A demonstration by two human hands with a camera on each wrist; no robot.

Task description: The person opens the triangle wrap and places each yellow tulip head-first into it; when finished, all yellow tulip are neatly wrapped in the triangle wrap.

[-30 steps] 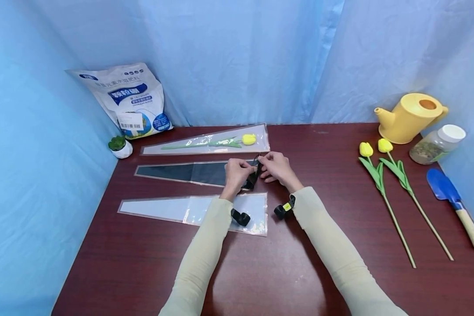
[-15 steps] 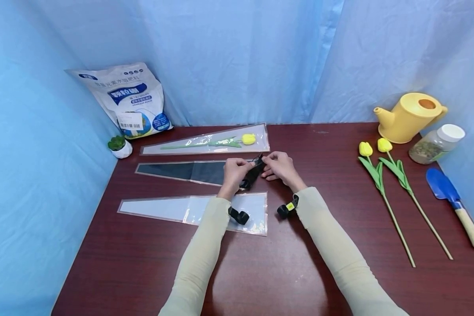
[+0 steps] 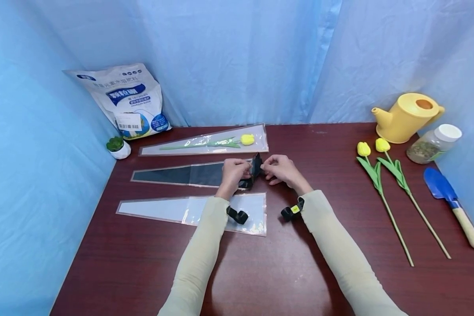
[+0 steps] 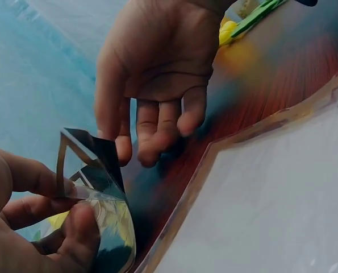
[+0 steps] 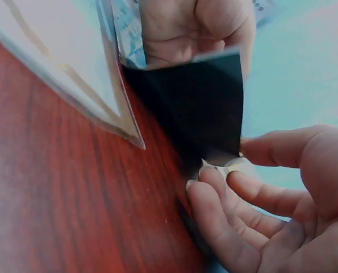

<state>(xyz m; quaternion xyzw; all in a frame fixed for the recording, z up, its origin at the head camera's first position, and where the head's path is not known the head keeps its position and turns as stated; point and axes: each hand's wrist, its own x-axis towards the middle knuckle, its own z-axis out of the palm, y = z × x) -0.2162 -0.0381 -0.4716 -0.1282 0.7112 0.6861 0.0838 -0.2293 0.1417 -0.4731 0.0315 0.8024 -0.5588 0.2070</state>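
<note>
A long tapered black flower sleeve (image 3: 163,175) with a clear front lies on the table, its wide end lifted and folded up between the hands. My left hand (image 3: 234,173) pinches the clear film at that end between thumb and fingers. On the other side, my right hand (image 3: 284,170) has its thumb and index fingertips at the edge of the raised black flap (image 5: 197,108), its other fingers curled loosely below. Behind it lies a white flower sleeve (image 3: 158,150) with a yellow tulip (image 3: 246,139) inside. Nearer me rests another white flower sleeve (image 3: 154,207), partly covered by my left forearm.
Two yellow tulips (image 3: 383,193) lie at the right, beside a blue trowel (image 3: 442,184). Behind them stand a yellow watering can (image 3: 404,116) and a white-lidded jar (image 3: 428,147). A fertilizer bag (image 3: 128,103) and a small potted plant (image 3: 120,150) occupy the back left.
The sleeve's wide end has been bent upward, and its black flap now stands more upright. My right hand has shifted slightly right and toward me; the left has stayed nearly in place.
</note>
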